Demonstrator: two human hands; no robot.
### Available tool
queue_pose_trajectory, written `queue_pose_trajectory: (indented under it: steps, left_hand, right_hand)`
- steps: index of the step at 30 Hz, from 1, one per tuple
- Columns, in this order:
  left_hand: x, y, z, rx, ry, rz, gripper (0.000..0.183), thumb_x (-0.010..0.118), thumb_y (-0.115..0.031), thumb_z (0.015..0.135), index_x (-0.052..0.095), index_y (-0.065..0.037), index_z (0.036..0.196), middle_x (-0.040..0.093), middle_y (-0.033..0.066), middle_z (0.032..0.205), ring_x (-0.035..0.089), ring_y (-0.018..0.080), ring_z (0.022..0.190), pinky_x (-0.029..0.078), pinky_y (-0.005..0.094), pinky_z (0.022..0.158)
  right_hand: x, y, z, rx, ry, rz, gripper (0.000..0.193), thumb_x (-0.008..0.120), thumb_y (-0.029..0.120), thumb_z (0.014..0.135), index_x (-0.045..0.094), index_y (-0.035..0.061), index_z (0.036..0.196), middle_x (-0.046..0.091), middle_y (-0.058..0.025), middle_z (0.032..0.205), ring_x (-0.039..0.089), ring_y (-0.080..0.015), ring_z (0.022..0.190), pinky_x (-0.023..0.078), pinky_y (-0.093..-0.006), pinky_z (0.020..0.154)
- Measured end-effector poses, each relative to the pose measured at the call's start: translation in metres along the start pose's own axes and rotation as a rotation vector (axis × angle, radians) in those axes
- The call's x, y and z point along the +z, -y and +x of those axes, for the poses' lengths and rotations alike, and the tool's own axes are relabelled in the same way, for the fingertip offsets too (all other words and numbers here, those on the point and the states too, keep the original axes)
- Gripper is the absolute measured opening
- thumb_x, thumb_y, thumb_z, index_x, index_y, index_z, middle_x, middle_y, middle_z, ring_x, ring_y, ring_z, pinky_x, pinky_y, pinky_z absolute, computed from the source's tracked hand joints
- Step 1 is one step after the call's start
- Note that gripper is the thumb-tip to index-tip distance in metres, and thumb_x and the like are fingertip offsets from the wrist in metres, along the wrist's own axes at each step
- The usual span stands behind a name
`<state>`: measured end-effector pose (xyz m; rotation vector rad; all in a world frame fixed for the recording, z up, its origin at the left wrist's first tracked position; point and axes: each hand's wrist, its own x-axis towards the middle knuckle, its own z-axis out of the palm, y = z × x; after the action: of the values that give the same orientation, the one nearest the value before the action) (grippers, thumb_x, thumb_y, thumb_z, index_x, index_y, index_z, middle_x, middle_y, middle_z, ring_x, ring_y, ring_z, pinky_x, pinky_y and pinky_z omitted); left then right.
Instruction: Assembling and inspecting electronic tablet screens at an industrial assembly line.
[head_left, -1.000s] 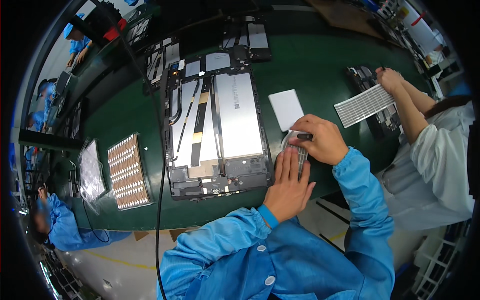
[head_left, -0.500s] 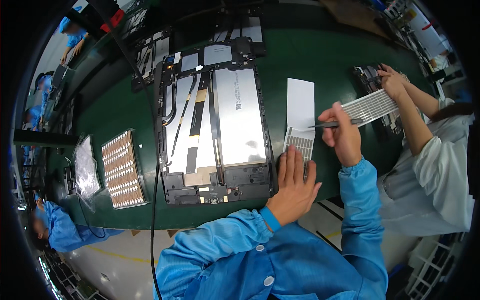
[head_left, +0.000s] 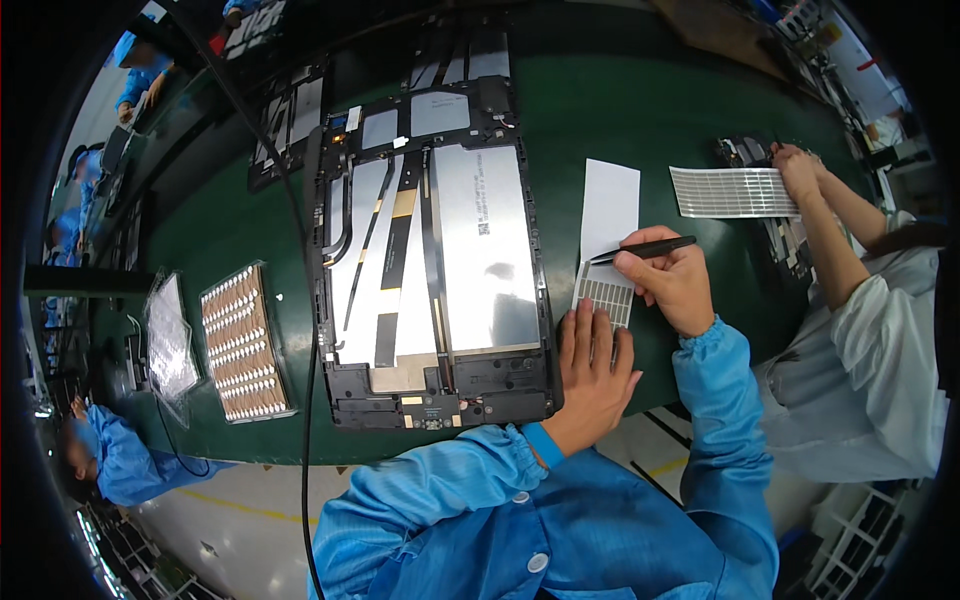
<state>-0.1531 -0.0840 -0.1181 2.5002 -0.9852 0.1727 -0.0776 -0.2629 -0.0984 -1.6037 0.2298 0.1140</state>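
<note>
Pinning the sticker sheet (head_left: 606,298) flat under my spread left hand (head_left: 592,372), my right hand (head_left: 676,288) pinching the tweezers (head_left: 643,249), I'd lift one sticker slowly.

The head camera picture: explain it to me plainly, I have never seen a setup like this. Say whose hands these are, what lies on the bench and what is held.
This is one view, from a fisheye camera worn on a person's head, looking down, so straight edges bend near the rim. The blue sleeves from the lower edge are that person's own arms. The left hand lies flat, pinning the lower end of a white sticker sheet. The right hand holds black tweezers, tips at the sheet's small gridded patch. Beside them on the green bench lies an opened tablet, its insides showing. Further left sits a tray of small round parts. At right, a co-worker's hands touch another gridded sheet.
</note>
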Motion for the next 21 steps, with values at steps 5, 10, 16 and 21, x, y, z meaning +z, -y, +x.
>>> queue_pose_trajectory:
  steps: [5, 10, 16, 21]
  left_hand:
    - [0.004, -0.001, -0.001, 0.0, 0.003, 0.003, 0.052, 0.062, -0.038, 0.095, 0.059, 0.004, 0.124, 0.05, 0.0339, 0.131, 0.041, 0.0532, 0.135, 0.029, 0.0585, 0.118]
    - [0.005, 0.0, -0.003, 0.009, -0.003, 0.026, 0.052, 0.062, -0.038, 0.095, 0.059, 0.004, 0.125, 0.05, 0.0343, 0.131, 0.041, 0.0532, 0.135, 0.028, 0.0587, 0.118]
    - [0.002, 0.0, 0.0, 0.007, 0.01, 0.078, 0.056, 0.058, -0.042, 0.097, 0.058, 0.005, 0.127, 0.049, 0.0365, 0.135, 0.04, 0.0542, 0.135, 0.026, 0.0596, 0.118]
    - [0.001, -0.001, -0.009, -0.02, -0.127, -0.051, 0.054, 0.059, -0.037, 0.097, 0.056, 0.006, 0.13, 0.045, 0.039, 0.14, 0.04, 0.0554, 0.135, 0.027, 0.0599, 0.117]
  right_hand:
    - [0.001, -0.001, 0.0, -0.004, -0.002, -0.034, 0.029, 0.082, 0.015, 0.087, 0.067, -0.0016, 0.105, 0.068, -0.0029, 0.073, 0.056, -0.0015, 0.055, 0.036, -0.018, 0.044]
    - [0.005, -0.008, 0.002, -0.027, 0.0, -0.031, 0.026, 0.081, 0.013, 0.087, 0.067, -0.002, 0.104, 0.07, -0.0044, 0.08, 0.058, -0.0039, 0.06, 0.041, -0.0174, 0.051]
    - [-0.002, 0.02, -0.025, -0.039, -0.003, -0.021, 0.023, 0.08, 0.013, 0.087, 0.067, -0.0014, 0.1, 0.068, -0.0043, 0.087, 0.06, -0.0075, 0.075, 0.046, -0.0216, 0.067]
    - [0.019, 0.096, -0.053, -0.322, -0.013, 0.105, 0.022, 0.075, 0.02, 0.089, 0.066, 0.0009, 0.097, 0.061, -0.0007, 0.082, 0.053, -0.0071, 0.073, 0.04, -0.0231, 0.066]
